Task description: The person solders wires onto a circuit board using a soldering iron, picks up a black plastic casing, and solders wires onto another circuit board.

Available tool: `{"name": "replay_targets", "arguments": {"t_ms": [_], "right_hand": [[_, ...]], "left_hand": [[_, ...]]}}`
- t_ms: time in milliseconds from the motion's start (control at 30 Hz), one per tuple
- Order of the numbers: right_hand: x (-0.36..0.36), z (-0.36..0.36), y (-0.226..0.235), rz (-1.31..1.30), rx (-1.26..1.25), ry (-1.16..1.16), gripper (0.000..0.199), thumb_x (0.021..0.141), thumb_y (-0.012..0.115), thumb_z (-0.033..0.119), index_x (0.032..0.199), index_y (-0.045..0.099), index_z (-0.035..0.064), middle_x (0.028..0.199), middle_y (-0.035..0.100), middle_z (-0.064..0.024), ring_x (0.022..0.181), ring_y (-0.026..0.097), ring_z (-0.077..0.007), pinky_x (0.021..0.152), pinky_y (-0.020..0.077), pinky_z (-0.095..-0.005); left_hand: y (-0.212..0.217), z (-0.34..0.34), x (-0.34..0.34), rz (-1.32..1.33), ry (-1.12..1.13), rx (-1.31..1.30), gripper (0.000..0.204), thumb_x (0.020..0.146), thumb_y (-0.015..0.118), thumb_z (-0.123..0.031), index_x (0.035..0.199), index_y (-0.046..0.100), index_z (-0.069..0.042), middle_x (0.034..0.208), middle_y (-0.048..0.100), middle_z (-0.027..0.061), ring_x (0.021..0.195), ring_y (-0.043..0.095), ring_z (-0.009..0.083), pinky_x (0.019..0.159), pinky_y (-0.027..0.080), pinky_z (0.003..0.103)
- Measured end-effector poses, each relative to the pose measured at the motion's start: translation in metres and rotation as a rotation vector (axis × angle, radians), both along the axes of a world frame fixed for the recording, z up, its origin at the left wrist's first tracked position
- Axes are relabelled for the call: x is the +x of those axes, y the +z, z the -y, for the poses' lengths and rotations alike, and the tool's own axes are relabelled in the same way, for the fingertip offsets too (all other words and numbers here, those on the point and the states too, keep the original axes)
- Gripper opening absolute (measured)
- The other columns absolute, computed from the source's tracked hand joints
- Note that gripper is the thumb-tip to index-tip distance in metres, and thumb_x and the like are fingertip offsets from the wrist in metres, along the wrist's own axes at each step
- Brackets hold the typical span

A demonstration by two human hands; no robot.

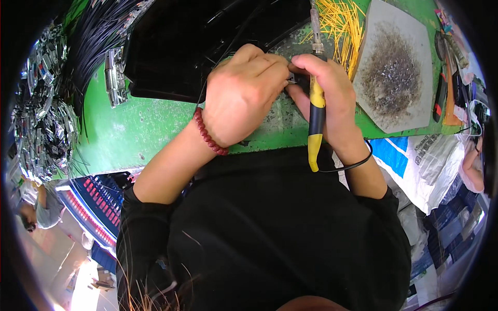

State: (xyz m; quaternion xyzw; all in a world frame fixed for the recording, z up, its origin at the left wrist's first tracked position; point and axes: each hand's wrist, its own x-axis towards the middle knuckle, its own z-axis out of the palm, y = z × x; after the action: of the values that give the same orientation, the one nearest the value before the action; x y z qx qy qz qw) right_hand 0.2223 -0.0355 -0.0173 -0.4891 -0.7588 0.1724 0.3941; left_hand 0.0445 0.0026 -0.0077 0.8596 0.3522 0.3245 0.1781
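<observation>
Positioning, apparently, a small piece (pixel 292 79): left fingers (pixel 272 63) pinched, hold partly hidden; right fingers (pixel 305 62) gripping a soldering iron (pixel 317 115), metal end (pixel 316 27) beyond them; next move likely calls for redirecting it.

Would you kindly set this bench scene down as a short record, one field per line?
Left hand: back upward, fingertips close to the right hand's; grip hidden
Right hand: holds a yellow-and-black soldering iron, metal end pointing away from the person
Left wrist: dark red beaded bracelet
Surface: green table
Far left: heap of shiny parts
Right side: thin yellow strips beside a grey board with dark residue
</observation>
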Motion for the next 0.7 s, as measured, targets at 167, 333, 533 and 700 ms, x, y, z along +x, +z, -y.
{"name": "replay_targets", "arguments": {"t_ms": [167,333,533,700], "right_hand": [[0.002,-0.003,0.001,-0.019,-0.010,0.020,0.055,0.066,0.075,0.001,0.116,0.058,0.0117,0.073,0.054,-0.0027,0.067,0.052,-0.0238,0.064,0.0404,-0.0366],[0.001,-0.002,0.000,-0.011,0.012,0.009,0.055,0.066,0.075,0.001,0.117,0.058,0.0119,0.072,0.054,-0.0024,0.067,0.052,-0.0237,0.065,0.0406,-0.0364],[0.003,-0.002,-0.002,0.000,0.015,0.018,0.054,0.066,0.075,0.003,0.117,0.058,0.0116,0.071,0.053,-0.0022,0.067,0.052,-0.0237,0.064,0.0404,-0.0368],[0.003,-0.002,-0.003,-0.003,0.017,0.016,0.055,0.066,0.075,0.004,0.118,0.059,0.0123,0.071,0.053,-0.0022,0.067,0.052,-0.0236,0.064,0.0400,-0.0365]], "left_hand": [[-0.005,-0.001,-0.005,-0.027,0.009,0.080,0.016,0.067,0.071,-0.006,0.081,0.063,-0.009,0.082,0.064,0.0010,0.074,0.060,0.0189,0.061,0.052,0.029],[0.000,0.000,0.001,-0.072,0.058,0.058,0.014,0.069,0.071,-0.008,0.079,0.061,-0.009,0.076,0.061,0.0015,0.070,0.058,0.0187,0.058,0.051,0.030],[-0.001,0.004,0.007,-0.146,0.146,0.039,0.012,0.071,0.069,-0.007,0.074,0.057,-0.010,0.072,0.055,0.0027,0.067,0.057,0.0199,0.053,0.049,0.031],[-0.001,0.004,0.006,-0.177,0.135,0.055,0.011,0.071,0.067,-0.006,0.072,0.057,-0.009,0.072,0.054,0.0034,0.065,0.057,0.0205,0.051,0.049,0.032]]}}
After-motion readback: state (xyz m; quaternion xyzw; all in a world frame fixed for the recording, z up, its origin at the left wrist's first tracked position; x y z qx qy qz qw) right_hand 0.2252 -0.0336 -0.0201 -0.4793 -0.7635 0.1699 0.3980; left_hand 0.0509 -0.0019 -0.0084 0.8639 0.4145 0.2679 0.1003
